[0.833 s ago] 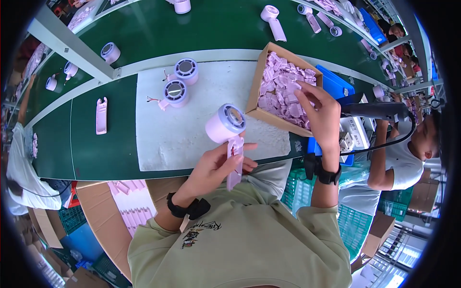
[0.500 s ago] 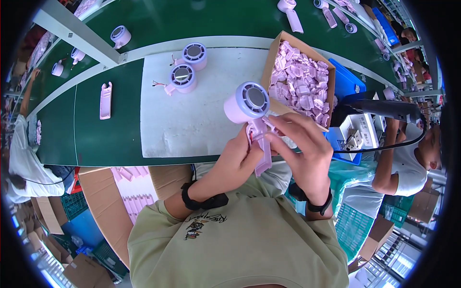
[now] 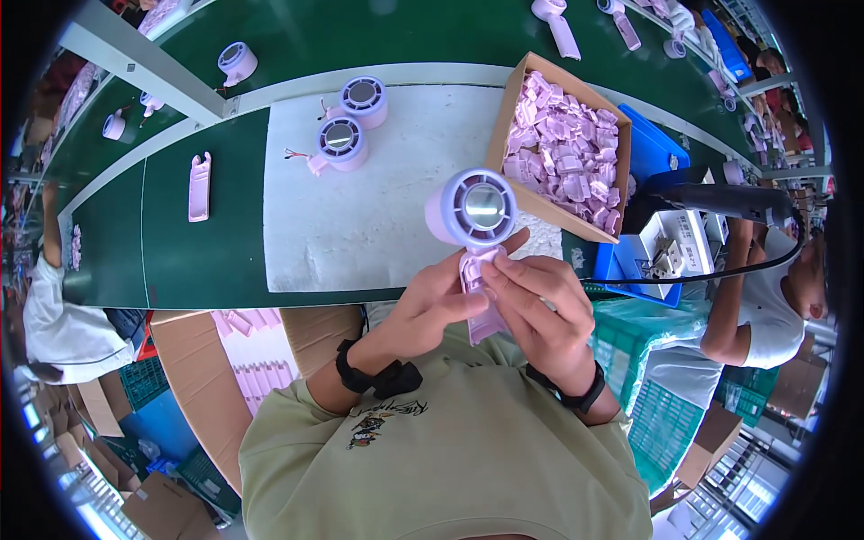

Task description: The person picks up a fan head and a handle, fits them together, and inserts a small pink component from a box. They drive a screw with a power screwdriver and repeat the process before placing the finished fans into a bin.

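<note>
Both hands hold one pinkish-purple handheld fan [image 3: 450, 216] over the front edge of the bench. Its round head, with a shiny disc in a slotted ring, points up and away from me. My left hand [image 3: 423, 310] is closed around the left side of the fan's open handle shell. The thumb and fingers of my right hand [image 3: 546, 310] press on the handle from the right, just below the head; whether a small part sits under these fingertips I cannot make out. Two more fan heads [image 3: 340, 144] with loose wires rest on the white mat [image 3: 396, 234].
A cardboard box [image 3: 554, 209] of small pink plastic parts stands at the mat's right, beside a blue bin [image 3: 661, 148]. One handle shell [image 3: 200, 187] lies left. Behind a pale rail, more fans sit on the green belt [image 3: 432, 36]. An open carton [image 3: 202, 387] stands below left.
The fan has moved slightly right and nearer to me. My right hand has come down and in, its fingers now pressing on the handle. On the belt, the fans have shifted right.
</note>
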{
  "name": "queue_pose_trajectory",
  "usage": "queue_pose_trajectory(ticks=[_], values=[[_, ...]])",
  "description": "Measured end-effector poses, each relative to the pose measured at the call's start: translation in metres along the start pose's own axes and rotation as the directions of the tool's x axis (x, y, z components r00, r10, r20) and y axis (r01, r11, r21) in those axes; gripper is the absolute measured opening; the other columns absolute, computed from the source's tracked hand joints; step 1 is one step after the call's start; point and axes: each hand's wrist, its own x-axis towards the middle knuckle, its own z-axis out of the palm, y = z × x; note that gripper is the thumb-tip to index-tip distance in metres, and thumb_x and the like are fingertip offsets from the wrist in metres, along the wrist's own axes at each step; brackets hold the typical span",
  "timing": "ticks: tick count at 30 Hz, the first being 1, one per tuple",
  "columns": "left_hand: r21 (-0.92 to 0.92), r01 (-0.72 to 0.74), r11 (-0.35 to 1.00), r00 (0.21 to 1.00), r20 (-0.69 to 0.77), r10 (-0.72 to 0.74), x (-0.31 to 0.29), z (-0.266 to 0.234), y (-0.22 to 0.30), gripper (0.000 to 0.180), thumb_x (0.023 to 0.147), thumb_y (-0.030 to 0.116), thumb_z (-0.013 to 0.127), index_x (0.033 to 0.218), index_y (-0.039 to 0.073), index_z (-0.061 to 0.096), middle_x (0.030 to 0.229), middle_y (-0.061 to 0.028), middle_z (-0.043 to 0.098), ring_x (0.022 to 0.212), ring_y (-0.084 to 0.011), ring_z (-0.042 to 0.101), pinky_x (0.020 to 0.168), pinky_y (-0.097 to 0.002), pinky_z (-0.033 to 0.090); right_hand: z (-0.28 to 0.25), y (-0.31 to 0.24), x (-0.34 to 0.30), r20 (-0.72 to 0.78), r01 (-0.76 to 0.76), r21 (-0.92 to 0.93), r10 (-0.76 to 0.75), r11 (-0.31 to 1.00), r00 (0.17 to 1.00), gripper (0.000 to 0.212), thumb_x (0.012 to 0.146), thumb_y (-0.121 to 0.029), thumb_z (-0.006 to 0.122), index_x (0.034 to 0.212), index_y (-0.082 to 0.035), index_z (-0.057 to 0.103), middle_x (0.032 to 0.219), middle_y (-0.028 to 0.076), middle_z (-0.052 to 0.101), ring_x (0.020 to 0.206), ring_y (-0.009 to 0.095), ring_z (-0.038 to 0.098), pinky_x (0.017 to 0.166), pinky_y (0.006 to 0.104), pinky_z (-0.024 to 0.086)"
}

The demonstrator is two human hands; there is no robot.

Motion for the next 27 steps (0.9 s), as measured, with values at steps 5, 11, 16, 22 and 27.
queue_pose_trajectory(ticks=[5, 11, 16, 22, 27], values=[[-0.023, 0.027, 0.999, 1.0, 0.001, -0.027, 0.003, 0.0, 0.0, 0.061, 0.1, 0.041, 0.04, 0.139, -0.006, 0.04, 0.151, -0.0222, 0.03, 0.135, -0.0293, 0.04, 0.11, -0.0415, 0.034, 0.013, 0.0, -0.007, -0.174, 0.032, 0.088, -0.016, 0.996, 0.985, 0.034, 0.073, 0.005, 0.074, 0.106, 0.0, 0.066, 0.106, 0.011, 0.063, 0.087, 0.024, 0.062, 0.07, 0.0331, 0.053], [0.198, -0.109, 0.974, 0.993, -0.012, 0.113, 0.01, 0.011, 0.013, 0.063, 0.1, 0.045, 0.04, 0.134, -0.007, 0.045, 0.147, -0.0252, 0.036, 0.132, -0.0316, 0.043, 0.106, -0.0417, 0.039, 0.012, -0.018, -0.005, 0.375, -0.496, 0.865, 0.558, 0.078, 0.741, 0.019, 0.094, -0.016, 0.063, 0.102, 0.0, 0.058, 0.093, 0.011, 0.062, 0.071, 0.012, 0.06, 0.055, 0.0237, 0.048], [0.399, -0.24, 0.885, 0.97, 0.064, 0.235, 0.016, 0.001, 0.002, 0.055, 0.102, 0.037, 0.037, 0.133, -0.007, 0.045, 0.142, -0.0275, 0.042, 0.127, -0.0306, 0.048, 0.1, -0.0408, 0.044, 0.008, -0.002, -0.016, 0.584, -0.721, 0.665, 0.466, 0.195, 0.664, 0.027, 0.101, -0.027, 0.05, 0.102, -0.001, 0.056, 0.076, 0.005, 0.06, 0.055, 0.007, 0.053, 0.045, 0.0214, 0.04], [0.239, -0.12, 0.964, 0.988, -0.066, 0.139, 0.019, 0.008, -0.004, 0.046, 0.102, 0.03, 0.037, 0.129, -0.006, 0.047, 0.129, -0.0259, 0.053, 0.118, -0.029, 0.056, 0.094, -0.0386, 0.049, 0.017, 0.002, -0.02, 0.604, -0.696, 0.718, 0.496, 0.001, 0.624, 0.034, 0.103, -0.034, 0.044, 0.102, -0.002, 0.056, 0.067, 0.003, 0.056, 0.048, 0.006, 0.047, 0.043, 0.02, 0.036], [-0.045, 0.215, 0.975, 0.966, -0.136, -0.22, 0.03, 0.009, 0.003, 0.037, 0.101, 0.027, 0.041, 0.117, -0.005, 0.052, 0.114, -0.0223, 0.062, 0.109, -0.0259, 0.061, 0.088, -0.0356, 0.051, 0.027, 0.009, -0.026, 0.656, -0.738, 0.675, 0.471, -0.016, 0.59, 0.049, 0.102, -0.047, 0.036, 0.112, -0.003, 0.054, 0.074, 0.007, 0.058, 0.055, 0.01, 0.053, 0.043, 0.0225, 0.039]])
